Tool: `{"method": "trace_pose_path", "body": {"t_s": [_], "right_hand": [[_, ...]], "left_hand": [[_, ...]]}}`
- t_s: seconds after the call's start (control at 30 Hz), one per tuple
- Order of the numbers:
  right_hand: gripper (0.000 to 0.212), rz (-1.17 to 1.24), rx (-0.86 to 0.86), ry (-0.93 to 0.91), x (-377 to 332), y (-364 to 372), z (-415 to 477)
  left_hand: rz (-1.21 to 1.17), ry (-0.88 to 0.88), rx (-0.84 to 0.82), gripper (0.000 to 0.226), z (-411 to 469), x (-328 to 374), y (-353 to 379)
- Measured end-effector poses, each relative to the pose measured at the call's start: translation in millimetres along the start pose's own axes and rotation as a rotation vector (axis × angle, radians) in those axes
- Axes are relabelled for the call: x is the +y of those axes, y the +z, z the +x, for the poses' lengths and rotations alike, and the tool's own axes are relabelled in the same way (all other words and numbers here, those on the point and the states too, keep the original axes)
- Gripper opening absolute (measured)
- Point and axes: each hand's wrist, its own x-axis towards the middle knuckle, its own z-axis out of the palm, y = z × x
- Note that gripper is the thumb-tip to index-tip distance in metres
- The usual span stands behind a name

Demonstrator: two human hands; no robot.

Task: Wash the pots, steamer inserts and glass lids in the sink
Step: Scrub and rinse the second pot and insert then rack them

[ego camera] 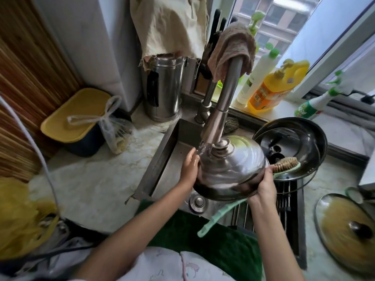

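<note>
Over the sink [162,159], your left hand [189,167] presses the steel lid [233,167]; your right hand [263,185] grips lid and brush [284,163], fingertips hidden.

- The steel lid [233,169] is hiding most of the sink [162,159] basin beneath it.
- The right hand [263,185] is covering the middle of the green brush [288,163] handle.
- The glass lid [345,226] is blurring near the right edge.
- A yellow blurred shape [20,216] is sitting at the left edge, too unclear to identify.
- The bottle [272,90] labels are staying too small to read.
</note>
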Motion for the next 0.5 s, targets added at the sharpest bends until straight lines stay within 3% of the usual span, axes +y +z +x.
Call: {"method": "trace_pose_path", "body": {"t_s": [0.07,0.17,0.27,0.33,0.4,0.5], "right_hand": [[0.038,0.045,0.003,0.013,6.5,-2.1,-2.6],[0.037,0.112,0.034,-0.001,7.4,-1.4,-5.9],[0.039,0.123,0.092,-0.04,1.2,6.1,-4.4],[0.04,0.117,0.137,-0.063,0.5,7.9,-6.9],[0.039,0.082,0.168,-0.092,0.4,7.8,-16.2],[0.041,0.058,0.168,-0.132,-1.8,10.1,-26.9]], "left_hand": [[-0.207,-0.124,0.067,0.034,12.4,7.3,0.0],[-0.276,-0.254,0.16,0.033,12.2,18.7,8.3],[-0.098,-0.081,0.121,0.043,-32.9,34.5,32.2],[-0.059,-0.035,0.143,0.036,-27.5,40.5,34.4],[-0.163,-0.172,0.153,0.022,2.4,48.5,21.1],[-0.162,-0.326,0.105,0.026,11.3,51.7,15.9]]}}
